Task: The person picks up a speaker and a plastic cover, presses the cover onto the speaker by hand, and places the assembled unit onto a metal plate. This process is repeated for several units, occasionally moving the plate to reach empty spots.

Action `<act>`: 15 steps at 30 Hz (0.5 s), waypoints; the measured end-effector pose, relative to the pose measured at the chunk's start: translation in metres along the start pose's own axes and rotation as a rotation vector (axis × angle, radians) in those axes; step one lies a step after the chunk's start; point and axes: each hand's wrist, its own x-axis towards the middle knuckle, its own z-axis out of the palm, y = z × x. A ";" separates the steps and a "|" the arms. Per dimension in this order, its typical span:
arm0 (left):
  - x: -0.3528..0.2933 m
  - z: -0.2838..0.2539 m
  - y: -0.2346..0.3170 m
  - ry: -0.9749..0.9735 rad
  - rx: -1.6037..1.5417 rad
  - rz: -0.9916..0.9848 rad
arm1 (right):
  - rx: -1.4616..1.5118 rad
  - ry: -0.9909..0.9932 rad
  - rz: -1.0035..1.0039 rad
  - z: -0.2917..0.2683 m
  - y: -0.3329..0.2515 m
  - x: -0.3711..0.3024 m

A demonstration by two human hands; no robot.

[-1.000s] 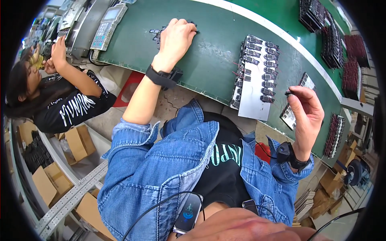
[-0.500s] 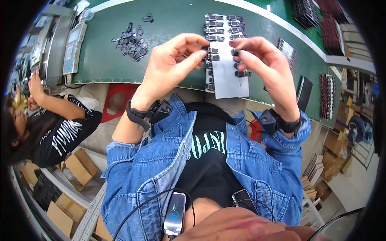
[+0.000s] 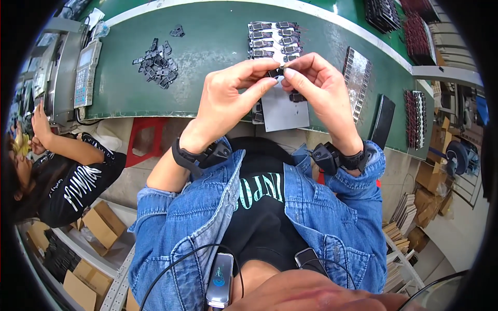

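Note:
My left hand (image 3: pixel 231 98) pinches a small black plastic part (image 3: pixel 275 73) between thumb and forefinger. The fingertips of my right hand (image 3: pixel 324 88) meet it from the other side, closed on a tiny dark piece whose kind is hidden. Both hands are over a pale flat plate (image 3: pixel 285 115) at the near edge of the bench. Black modules with thin wires (image 3: pixel 261 43) lie in two columns along the plate's far part. One more black module (image 3: pixel 297 97) sits under my right hand; my hands cover the middle of the columns.
Loose black parts (image 3: pixel 158 65) form a pile on the green bench (image 3: pixel 207 44), left of my hands. A tray of small parts (image 3: pixel 358 78) and a black case (image 3: pixel 383 122) lie to the right. At the far left, a co-worker's arm (image 3: pixel 72 142) is beside a keypad device (image 3: pixel 87 72).
My hands, formerly apart on either side of the plate, have come together, and the parts in their fingertips now meet. The whole view has shifted slightly.

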 end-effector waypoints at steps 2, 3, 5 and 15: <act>0.001 -0.003 0.003 -0.009 -0.008 -0.051 | -0.228 0.097 -0.146 0.003 0.000 -0.002; 0.002 -0.005 0.006 -0.022 -0.018 -0.106 | -0.341 0.146 -0.219 0.004 0.000 -0.003; 0.004 -0.006 0.006 -0.040 -0.028 -0.164 | -0.345 0.139 -0.222 0.006 -0.005 -0.005; 0.006 -0.007 0.008 -0.051 -0.065 -0.103 | -0.243 0.048 -0.097 0.003 -0.011 -0.004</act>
